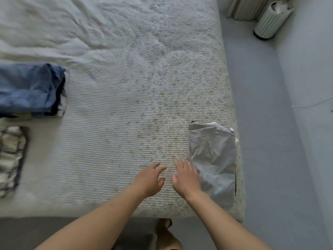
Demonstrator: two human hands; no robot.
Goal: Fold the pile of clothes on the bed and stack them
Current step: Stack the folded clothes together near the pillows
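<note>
Fingers [182, 164] of right hand [187, 179] spread, just beside folded grey garment [214, 159]

Light was soft, even daylight; shadows faint. No glare. Motion blur smeared the clothes [27, 91] far left of the hands [149, 179]. Wide-angle distortion bowed the bed [126, 87] edge right of them.

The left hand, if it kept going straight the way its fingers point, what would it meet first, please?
Probably only bare bedspread. The left hand points up and slightly right across the bed, between the folded grey garment and the blue folded stack. Its height above the cover is unclear.
</note>
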